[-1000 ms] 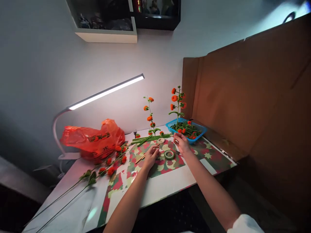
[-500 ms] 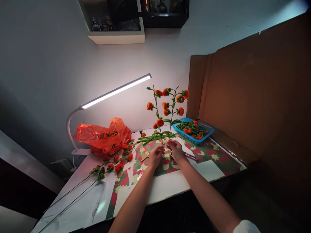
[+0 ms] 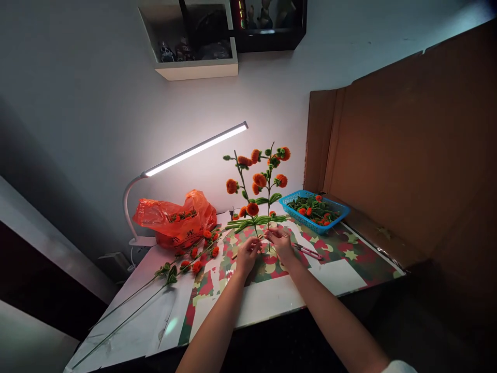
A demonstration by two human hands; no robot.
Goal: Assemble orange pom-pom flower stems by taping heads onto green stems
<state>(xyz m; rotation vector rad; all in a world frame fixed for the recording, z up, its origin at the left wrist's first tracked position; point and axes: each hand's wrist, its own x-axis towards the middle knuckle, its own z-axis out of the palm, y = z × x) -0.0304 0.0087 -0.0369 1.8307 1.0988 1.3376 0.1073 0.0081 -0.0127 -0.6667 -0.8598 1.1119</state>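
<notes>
Two upright stems with orange fuzzy blooms and green leaves stand above the table, side by side. My left hand (image 3: pixel 249 254) is closed around the lower end of the left flower stem (image 3: pixel 241 181). The right flower stem (image 3: pixel 268 199) is pinched near its base by my right hand (image 3: pixel 278 242). The fingertips of both hands are close together. Behind them lies a bundle of green stems (image 3: pixel 244 224). Pink-handled scissors (image 3: pixel 308 251) rest just right of my right hand, and a thin wooden stick (image 3: pixel 234 256) shows beside my left hand.
A blue basket (image 3: pixel 341 213) holds more blooms and leaves at the back right. An orange plastic bag (image 3: pixel 182 233) sits at the back left, beside a lit lamp (image 3: pixel 198 148). Long flower stems (image 3: pixel 132 305) lie at the left. Cardboard (image 3: pixel 396 155) stands along the right.
The right flower stem has shifted left and lower and now looks turned, its blooms facing differently. The left stem has also moved a little left and down. The whole view has shifted slightly.
</notes>
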